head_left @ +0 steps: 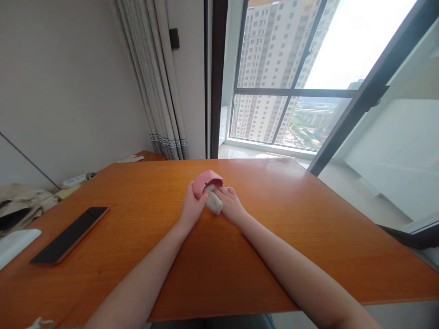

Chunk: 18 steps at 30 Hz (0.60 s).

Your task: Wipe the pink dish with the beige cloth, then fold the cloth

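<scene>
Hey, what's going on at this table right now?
A person sits at an orange wooden table by a window, both hands together near the middle. The left hand grips a pink pouch, and the right hand holds a pale object at its opening; whether it is going in or out cannot be told. A phone lies face up to the left, apart from the hands.

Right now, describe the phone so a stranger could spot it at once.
Start at the orange wooden table and look to its left side, away from both hands. The phone lies flat there, a dark slab with a reddish edge, beside a white object at the table's left edge.
</scene>
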Tool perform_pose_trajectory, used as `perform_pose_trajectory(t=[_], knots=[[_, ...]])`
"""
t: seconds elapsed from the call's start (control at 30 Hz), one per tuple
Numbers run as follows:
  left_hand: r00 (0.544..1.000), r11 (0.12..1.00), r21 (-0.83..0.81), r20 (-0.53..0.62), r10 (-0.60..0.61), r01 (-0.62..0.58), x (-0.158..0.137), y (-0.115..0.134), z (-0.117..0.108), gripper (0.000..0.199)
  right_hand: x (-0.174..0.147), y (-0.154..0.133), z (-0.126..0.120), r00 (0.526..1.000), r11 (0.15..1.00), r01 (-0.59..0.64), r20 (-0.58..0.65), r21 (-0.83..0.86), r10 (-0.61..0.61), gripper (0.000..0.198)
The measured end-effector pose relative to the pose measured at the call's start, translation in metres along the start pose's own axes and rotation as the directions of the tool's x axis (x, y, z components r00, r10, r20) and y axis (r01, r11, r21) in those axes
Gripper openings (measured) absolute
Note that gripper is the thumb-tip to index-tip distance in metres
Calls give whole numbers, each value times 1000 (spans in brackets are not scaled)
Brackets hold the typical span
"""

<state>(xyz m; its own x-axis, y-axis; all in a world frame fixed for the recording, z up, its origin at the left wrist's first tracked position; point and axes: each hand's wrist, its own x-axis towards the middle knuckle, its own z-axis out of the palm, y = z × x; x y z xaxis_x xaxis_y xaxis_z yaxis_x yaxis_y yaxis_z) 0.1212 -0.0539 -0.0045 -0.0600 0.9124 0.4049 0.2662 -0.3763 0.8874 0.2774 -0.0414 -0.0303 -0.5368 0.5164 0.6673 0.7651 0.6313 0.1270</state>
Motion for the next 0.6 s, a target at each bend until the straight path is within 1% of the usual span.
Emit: perform_pose_trajectory(t=[0.07, 0.1, 0.17, 0.2, 0.27, 0.3, 0.37, 0.43, 0.47, 0.53, 0.6], knots=[[1000, 996, 88, 8, 17, -18, 3, -2, -6, 49, 1, 0, -2, 1000, 999, -11, 22, -30, 12, 15], [1000, 995, 93, 6, 22, -23, 3, -3, -5, 55, 1, -1, -2, 999, 999, -16, 27, -37, 17, 14], [1000, 1000, 20, -16, 21, -21, -1, -2, 2, 67, -1, -3, -1, 999, 999, -31, 17, -32, 32, 12], [999, 999, -33, -29, 14, -15, -4, -2, 7, 70, -2, -4, -1, 999, 999, -32, 6, -22, 32, 11], [999, 995, -102, -37, 7, -11, -8, 0, 13, 65, -3, -5, -1, 1000, 1000, -12, -24, -2, 12, 11], [999, 995, -102, -32, 13, -16, -8, 1, 13, 61, -3, -6, -2, 999, 1000, 8, -33, 5, -8, 10], [999, 999, -41, -16, 29, -30, -4, 0, 7, 52, -1, -5, -4, 998, 999, 43, -35, 3, -43, 10], [999, 999, 37, 15, 29, -30, 4, -3, -3, 46, 1, -4, -7, 998, 998, 56, -9, -18, -56, 10], [999, 998, 64, 32, 24, -26, 7, -5, -7, 46, 1, -4, -7, 998, 998, 56, 9, -30, -56, 10], [999, 997, 80, 34, 8, -11, 10, -9, -10, 51, 1, -4, -7, 997, 997, 60, 42, -48, -58, 11], [1000, 999, 37, -18, -25, 25, 7, -11, -4, 62, -1, -5, -6, 997, 997, 55, 53, -51, -52, 12]])
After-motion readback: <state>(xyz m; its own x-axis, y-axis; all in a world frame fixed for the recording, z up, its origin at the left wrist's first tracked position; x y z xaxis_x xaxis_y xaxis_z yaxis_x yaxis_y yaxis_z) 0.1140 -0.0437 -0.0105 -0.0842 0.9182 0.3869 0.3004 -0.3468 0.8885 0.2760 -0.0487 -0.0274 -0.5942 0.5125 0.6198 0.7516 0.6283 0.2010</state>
